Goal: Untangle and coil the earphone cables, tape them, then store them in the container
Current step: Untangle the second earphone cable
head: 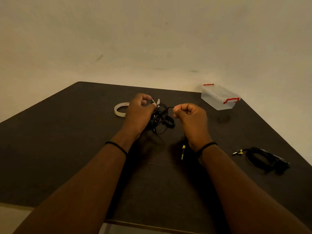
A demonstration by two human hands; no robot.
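both hands working at the tangled earphone cables (160, 119)

left hand (140, 110) and right hand (190, 115) each pinch a strand of the tangle mid-table; tape roll (120, 109) just left of it, closed container (219, 97) off to its right, coiled cable (263, 157) nearer, right.

Bare forearms, no sleeves; thin black band (118, 146) on each wrist.

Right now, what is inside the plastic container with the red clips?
Through its clear walls the plastic container looks empty; no cable shows inside it. The lid is on and the red clips are in place. Its floor is hazy, so something very small could be missed.
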